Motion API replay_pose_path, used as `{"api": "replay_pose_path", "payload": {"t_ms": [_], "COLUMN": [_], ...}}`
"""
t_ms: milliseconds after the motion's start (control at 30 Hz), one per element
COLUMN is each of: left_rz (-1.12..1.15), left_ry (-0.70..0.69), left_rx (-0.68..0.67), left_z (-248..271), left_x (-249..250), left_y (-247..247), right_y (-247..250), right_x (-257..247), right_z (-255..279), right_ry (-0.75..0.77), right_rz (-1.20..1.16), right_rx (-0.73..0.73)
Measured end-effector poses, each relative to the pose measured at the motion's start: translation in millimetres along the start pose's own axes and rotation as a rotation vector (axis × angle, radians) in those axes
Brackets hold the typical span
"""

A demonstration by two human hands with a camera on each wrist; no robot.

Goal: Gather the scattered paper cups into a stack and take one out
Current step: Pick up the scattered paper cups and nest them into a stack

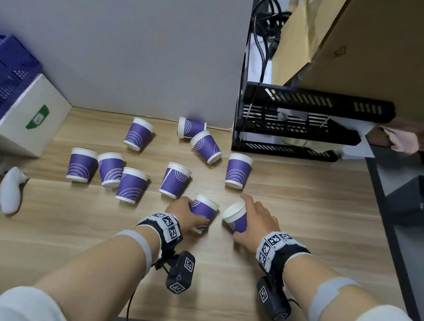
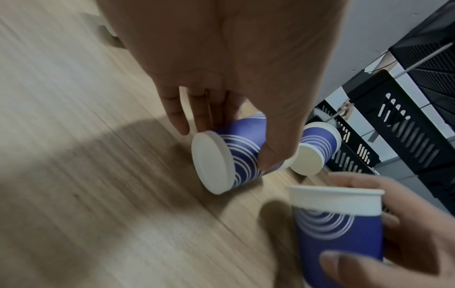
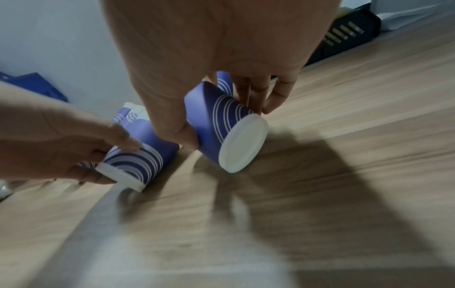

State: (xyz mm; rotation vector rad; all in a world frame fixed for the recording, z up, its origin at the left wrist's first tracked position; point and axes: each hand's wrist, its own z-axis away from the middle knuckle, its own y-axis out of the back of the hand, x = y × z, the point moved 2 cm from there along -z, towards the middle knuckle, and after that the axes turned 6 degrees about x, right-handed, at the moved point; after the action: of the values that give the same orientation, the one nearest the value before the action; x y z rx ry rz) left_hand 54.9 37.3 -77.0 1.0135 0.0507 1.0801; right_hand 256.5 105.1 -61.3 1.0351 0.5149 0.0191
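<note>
Several purple paper cups with white rims lie scattered on the wooden table (image 1: 301,243), some upright such as one cup (image 1: 238,171), some tipped such as another cup (image 1: 207,146). My left hand (image 1: 190,211) grips a cup (image 1: 204,209) near the front middle; in the left wrist view this cup (image 2: 241,152) lies sideways between thumb and fingers, base toward the camera. Just to its right, my right hand (image 1: 250,216) holds a second cup (image 1: 236,216), tilted with its mouth facing left. The right wrist view shows that cup (image 3: 216,120) pinched between thumb and fingers, just above the table.
A grey partition (image 1: 114,37) closes the back. A blue basket (image 1: 2,78) and a white box (image 1: 29,120) stand at the left, with a white soft object (image 1: 12,191) nearer. A black tiered tray rack (image 1: 301,122) stands back right under cardboard boxes (image 1: 387,48).
</note>
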Motion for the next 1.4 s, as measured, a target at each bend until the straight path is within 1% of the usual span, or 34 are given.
{"api": "replay_pose_path", "payload": {"t_ms": [67, 100, 200, 267, 333, 467, 500, 567, 667, 800, 867, 900, 967, 1067, 1133, 1200, 1267, 1333, 1400], "left_rz": [0.054, 0.094, 0.234, 0.287, 0.281, 0.124, 0.121, 0.148, 0.24, 0.433, 0.498, 0.502, 0.486, 0.481, 0.402, 0.228, 0.086, 0.008, -0.021], "left_ry": [-0.006, -0.031, -0.155, -0.233, -0.283, -0.33, -0.334, -0.363, -0.415, -0.478, -0.509, -0.518, -0.529, -0.535, -0.542, -0.505, -0.391, -0.287, -0.234], "left_rx": [0.003, -0.001, -0.004, 0.009, 0.031, 0.033, 0.026, 0.02, 0.012, -0.004, -0.025, -0.028, -0.032, -0.018, 0.064, 0.186, 0.258, 0.231, 0.163], "left_z": [0.9, 1.3, 2.7, 4.2, 2.0, -1.2, -1.4, -2.7, -5.8, -10.1, -10.0, -10.8, -11.1, -16.0, -24.4, -37.1, -50.5, -62.5, -69.7], "left_x": [-1.1, -1.4, -2.5, -2.4, -3.7, -1.5, 0.5, 3.6, 9.4, 19.5, 25.8, 27.9, 32.4, 36.8, 34.5, 24.8, 10.8, -2.9, -12.1], "left_y": [0.4, 1.2, 10.0, 20.5, 29.4, 43.4, 45.9, 48.5, 52.5, 61.1, 67.1, 68.8, 72.1, 77.0, 83.7, 91.5, 98.0, 97.4, 92.9], "right_y": [3.3, 4.6, 8.8, 12.4, 18.4, 44.4, 50.3, 54.1, 43.9, 34.2, 32.6, 31.9, 32.8, 38.4, 46.6, 59.5, 72.4, 79.9, 81.3], "right_x": [-2.3, -3.6, -8.2, -13.8, -21.3, -40.7, -47.0, -62.4, -83.3, -99.2, -104.0, -105.8, -108.1, -106.8, -99.7, -86.1, -69.5, -57.4, -50.3], "right_z": [-2.2, -3.4, -6.1, -6.6, -9.4, -21.1, -25.1, -31.8, -37.6, -36.0, -35.0, -36.3, -40.4, -49.9, -56.3, -64.2, -73.4, -84.2, -96.6], "right_ry": [-0.002, -0.001, 0.017, 0.039, 0.028, -0.086, -0.104, -0.101, -0.067, -0.028, -0.034, -0.028, -0.018, -0.077, -0.136, -0.186, -0.237, -0.248, -0.229], "right_rz": [-0.075, -0.116, -0.265, -0.364, -0.469, -0.786, -0.839, -0.885, -0.818, -0.665, -0.696, -0.706, -0.655, -0.581, -0.616, -0.596, -0.515, -0.412, -0.339], "right_rx": [0.037, 0.053, 0.088, 0.121, 0.183, 0.367, 0.389, 0.349, 0.238, 0.189, 0.16, 0.162, 0.194, 0.218, 0.244, 0.285, 0.316, 0.284, 0.19]}}
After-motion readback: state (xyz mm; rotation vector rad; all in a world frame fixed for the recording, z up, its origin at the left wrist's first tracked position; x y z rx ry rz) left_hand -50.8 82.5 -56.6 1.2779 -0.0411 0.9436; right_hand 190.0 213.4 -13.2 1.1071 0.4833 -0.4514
